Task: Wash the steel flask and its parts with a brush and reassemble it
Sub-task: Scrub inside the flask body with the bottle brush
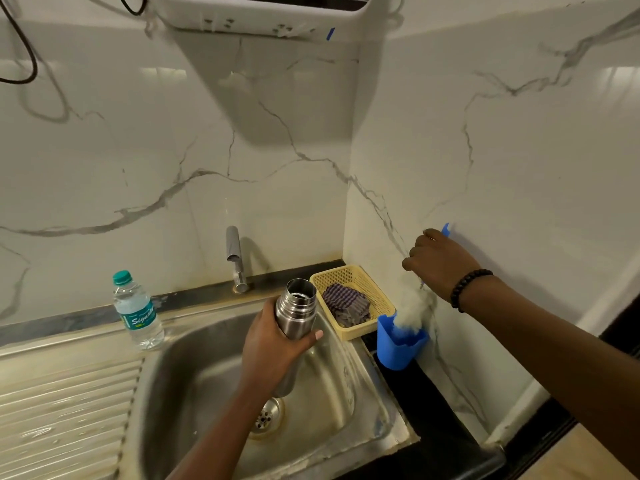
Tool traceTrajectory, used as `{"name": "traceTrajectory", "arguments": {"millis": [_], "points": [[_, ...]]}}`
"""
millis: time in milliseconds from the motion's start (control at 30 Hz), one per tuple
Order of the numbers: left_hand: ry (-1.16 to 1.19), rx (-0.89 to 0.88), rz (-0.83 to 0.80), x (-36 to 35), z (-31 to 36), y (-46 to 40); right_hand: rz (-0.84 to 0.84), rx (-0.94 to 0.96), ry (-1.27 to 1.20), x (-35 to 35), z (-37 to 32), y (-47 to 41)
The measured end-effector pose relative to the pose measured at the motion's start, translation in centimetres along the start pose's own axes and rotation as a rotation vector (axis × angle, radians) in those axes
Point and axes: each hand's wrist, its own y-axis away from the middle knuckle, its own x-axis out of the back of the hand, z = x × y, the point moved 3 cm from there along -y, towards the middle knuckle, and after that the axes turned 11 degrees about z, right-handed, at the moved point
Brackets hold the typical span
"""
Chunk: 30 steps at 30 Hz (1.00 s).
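Brush-fetch step: our left hand [273, 344] grips the open steel flask [296, 310] over the sink [346, 393] at 6 o'clock. Right hand [440, 263], 3 o'clock, fingers curled round the brush [414, 306] handle, head in the blue holder [398, 351]. Next, probably: brush into flask mouth.

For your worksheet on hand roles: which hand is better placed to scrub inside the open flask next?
The right hand: it already grips the bottle brush at the blue holder, while the left hand holds the steel flask over the sink.

the brush [414, 306] bristles are motion-blurred, and the left hand [273, 344] hides the flask [298, 308] middle.
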Motion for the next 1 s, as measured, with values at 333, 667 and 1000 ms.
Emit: {"name": "traceTrajectory", "arguments": {"millis": [333,667,1000], "points": [[0.016,0.008,0.0,0.1,0.0,0.1,0.119,-0.047,-0.174,-0.5,0.3,0.3],[0.006,0.021,0.004,0.9,-0.7,0.1,0.263,-0.101,-0.283,-0.9,0.4,0.8],[0.0,0.03,0.002,2.1,-1.4,0.2,0.154,-0.105,-0.271,-0.7,-0.6,0.5]]}}
